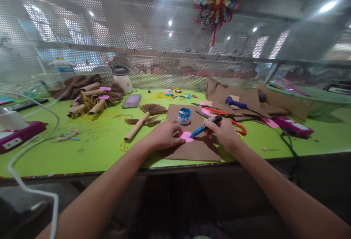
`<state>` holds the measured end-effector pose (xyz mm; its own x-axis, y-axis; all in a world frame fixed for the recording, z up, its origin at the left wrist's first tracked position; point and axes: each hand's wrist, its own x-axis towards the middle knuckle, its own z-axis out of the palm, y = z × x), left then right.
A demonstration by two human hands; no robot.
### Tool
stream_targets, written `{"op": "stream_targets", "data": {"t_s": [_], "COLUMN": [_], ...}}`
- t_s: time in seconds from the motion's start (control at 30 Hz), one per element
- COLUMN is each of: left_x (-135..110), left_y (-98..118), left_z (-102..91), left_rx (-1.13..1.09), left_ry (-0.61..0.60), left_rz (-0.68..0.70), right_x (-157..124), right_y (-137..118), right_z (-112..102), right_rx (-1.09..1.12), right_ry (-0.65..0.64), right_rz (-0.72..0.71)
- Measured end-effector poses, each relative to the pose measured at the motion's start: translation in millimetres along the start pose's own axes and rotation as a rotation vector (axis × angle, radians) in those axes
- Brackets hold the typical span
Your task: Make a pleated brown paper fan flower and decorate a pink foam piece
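A blue marker (203, 127) is gripped in my right hand (225, 133), its tip touching a round pink paper (187, 137). Thumb and fingers of my left hand (167, 135) pinch the left edge of that paper. Some small writing shows on the pink surface, too small to read. Beneath it lies a sheet of brown cardboard (192, 154). Just behind the paper stands a small open jar (184, 116) with blue around its rim. To the left of my left hand rests a brown paper tube (137, 126) with a pleated brown paper fan (150, 109) at its top.
Scissors with orange handles (240, 127) lie beside my right hand, near a craft knife (215, 110). Brown paper tubes (90, 100) with yellow string are piled at left. Folded brown cardboard (246, 101), a purple power strip (293, 126) and a green basket (323, 101) occupy the right.
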<state>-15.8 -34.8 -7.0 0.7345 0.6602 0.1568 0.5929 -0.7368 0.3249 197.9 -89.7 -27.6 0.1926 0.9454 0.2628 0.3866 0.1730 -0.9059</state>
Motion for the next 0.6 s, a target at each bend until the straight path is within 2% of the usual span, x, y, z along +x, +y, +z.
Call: {"op": "stream_targets", "data": {"t_s": [0.6], "left_x": [0.6], "left_y": [-6.1], "left_z": [3.1], "left_rx": [0.022], "left_ry": [0.019], "left_rz": [0.035], "right_x": [0.8], "right_y": [1.4], "right_z": [0.8], "right_rx": [0.012], "right_ry": [0.024], "right_rz": [0.025]}}
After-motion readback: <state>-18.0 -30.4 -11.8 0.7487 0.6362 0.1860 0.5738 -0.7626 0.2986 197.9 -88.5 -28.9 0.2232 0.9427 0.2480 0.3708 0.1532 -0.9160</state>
